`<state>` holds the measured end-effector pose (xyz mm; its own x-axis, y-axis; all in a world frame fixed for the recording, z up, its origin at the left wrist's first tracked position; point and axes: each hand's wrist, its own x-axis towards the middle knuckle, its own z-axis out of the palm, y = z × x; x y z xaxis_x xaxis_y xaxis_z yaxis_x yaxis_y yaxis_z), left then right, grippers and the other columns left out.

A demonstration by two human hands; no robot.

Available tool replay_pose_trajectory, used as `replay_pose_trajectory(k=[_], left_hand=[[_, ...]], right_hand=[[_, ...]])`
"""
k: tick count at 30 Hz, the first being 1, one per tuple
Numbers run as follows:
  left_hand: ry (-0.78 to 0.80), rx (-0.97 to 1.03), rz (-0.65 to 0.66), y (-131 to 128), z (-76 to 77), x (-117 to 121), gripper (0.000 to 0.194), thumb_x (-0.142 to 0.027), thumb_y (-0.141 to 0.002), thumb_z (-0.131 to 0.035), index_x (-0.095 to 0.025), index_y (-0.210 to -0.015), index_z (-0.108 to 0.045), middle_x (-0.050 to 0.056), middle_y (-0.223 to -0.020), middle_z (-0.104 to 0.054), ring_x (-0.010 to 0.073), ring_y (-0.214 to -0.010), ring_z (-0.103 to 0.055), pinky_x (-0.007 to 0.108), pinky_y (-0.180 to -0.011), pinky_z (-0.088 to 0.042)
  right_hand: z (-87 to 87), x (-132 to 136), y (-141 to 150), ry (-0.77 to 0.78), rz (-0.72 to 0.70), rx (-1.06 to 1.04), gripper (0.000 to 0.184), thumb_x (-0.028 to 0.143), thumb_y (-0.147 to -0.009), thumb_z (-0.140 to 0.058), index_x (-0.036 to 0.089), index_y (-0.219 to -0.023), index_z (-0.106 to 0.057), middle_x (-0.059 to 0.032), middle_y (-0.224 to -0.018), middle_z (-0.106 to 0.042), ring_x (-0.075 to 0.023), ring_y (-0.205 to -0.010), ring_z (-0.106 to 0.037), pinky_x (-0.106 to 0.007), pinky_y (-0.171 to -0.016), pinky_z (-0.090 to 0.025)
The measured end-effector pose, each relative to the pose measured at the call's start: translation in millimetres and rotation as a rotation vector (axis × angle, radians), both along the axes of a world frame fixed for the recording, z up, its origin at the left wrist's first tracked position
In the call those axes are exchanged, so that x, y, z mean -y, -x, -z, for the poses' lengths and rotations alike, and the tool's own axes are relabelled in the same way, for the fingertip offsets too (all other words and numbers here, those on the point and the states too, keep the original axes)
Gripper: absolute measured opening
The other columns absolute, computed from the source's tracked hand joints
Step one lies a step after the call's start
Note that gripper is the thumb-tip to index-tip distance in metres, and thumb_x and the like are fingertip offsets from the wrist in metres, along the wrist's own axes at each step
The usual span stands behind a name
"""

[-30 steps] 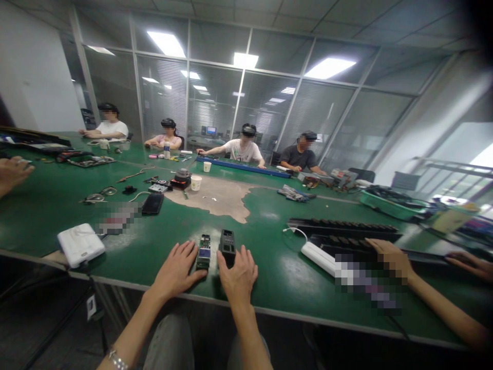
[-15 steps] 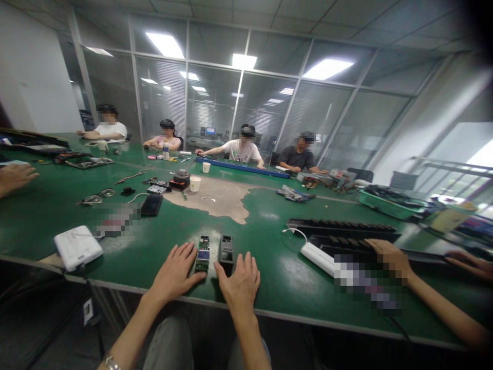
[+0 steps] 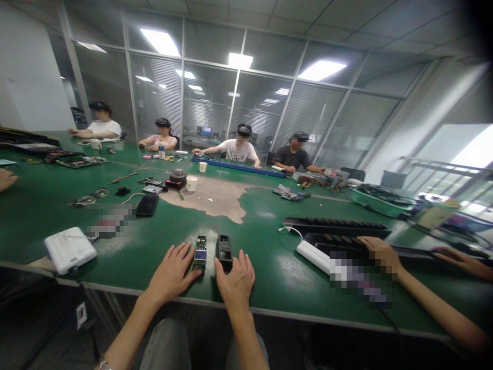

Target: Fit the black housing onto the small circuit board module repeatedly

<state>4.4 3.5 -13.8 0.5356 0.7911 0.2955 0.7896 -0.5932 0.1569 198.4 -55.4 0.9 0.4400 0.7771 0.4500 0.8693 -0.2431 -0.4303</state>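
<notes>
My left hand [image 3: 172, 273] lies flat on the green table, fingers stretched out, just left of a small circuit board with a dark blue part [image 3: 200, 253]. My right hand [image 3: 235, 281] also rests on the table with its fingers apart. Its thumb is at the near end of a black plastic housing [image 3: 224, 250], which has openings in its top. The board and the housing lie side by side with a narrow gap between them. Whether my fingertips touch either one I cannot tell.
At right, a co-worker's hands [image 3: 379, 253] rest on long black slotted rails [image 3: 339, 226], near a white power bank [image 3: 314, 257]. A white box [image 3: 70, 250], phone [image 3: 147, 205] and glasses [image 3: 92, 196] lie left. Paper cups [image 3: 191, 183] stand farther back. Several people sit opposite.
The whole view has shifted slightly to the left. Both my hands, the circuit board and the housing keep their places on the table. At far left, another person's hand has drawn partly out of view.
</notes>
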Motion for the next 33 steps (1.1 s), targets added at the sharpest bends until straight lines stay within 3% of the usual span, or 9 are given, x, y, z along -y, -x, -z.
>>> replay_pose_trajectory(k=[9, 15, 28, 33], left_hand=[[0.011, 0.002, 0.003, 1.0, -3.0, 1.8, 0.068, -0.064, -0.094, -0.038, -0.021, -0.147, -0.041, 0.014, -0.153, -0.04, 0.0311, -0.143, -0.032, 0.054, -0.116, -0.024], [0.018, -0.016, 0.004, 2.7, -3.1, 2.6, 0.065, -0.057, -0.095, -0.039, -0.02, -0.148, -0.038, 0.014, -0.155, -0.038, 0.0306, -0.143, -0.032, 0.053, -0.117, -0.023], [0.039, -0.028, 0.017, 4.0, -3.9, 2.7, 0.06, -0.05, -0.093, -0.044, -0.019, -0.144, -0.043, 0.014, -0.155, -0.036, 0.03, -0.144, -0.03, 0.054, -0.118, -0.021], [0.051, -0.022, 0.002, 3.0, -6.1, 3.7, 0.057, -0.039, -0.089, -0.049, -0.019, -0.142, -0.046, 0.013, -0.156, -0.036, 0.0286, -0.145, -0.029, 0.052, -0.119, -0.019]], right_hand=[[-23.2, -6.7, 24.2, -0.202, -0.136, -0.032, 0.046, 0.052, -0.086, -0.06, 0.01, -0.101, -0.07, -0.0233, -0.135, -0.056, -0.0339, -0.13, -0.047, -0.047, -0.106, -0.034], [-36.0, -10.1, 45.5, -0.208, -0.166, -0.021, 0.045, 0.051, -0.084, -0.061, 0.01, -0.101, -0.071, -0.0227, -0.136, -0.055, -0.0349, -0.131, -0.045, -0.049, -0.107, -0.033], [-37.3, -9.9, 59.5, -0.116, -0.114, 0.027, 0.05, 0.053, -0.085, -0.059, 0.009, -0.104, -0.072, -0.0229, -0.138, -0.053, -0.0369, -0.134, -0.041, -0.051, -0.109, -0.028], [-35.7, -11.4, 63.8, -0.079, -0.104, 0.048, 0.05, 0.054, -0.085, -0.058, 0.01, -0.1, -0.073, -0.0232, -0.137, -0.054, -0.0378, -0.134, -0.04, -0.052, -0.109, -0.026]])
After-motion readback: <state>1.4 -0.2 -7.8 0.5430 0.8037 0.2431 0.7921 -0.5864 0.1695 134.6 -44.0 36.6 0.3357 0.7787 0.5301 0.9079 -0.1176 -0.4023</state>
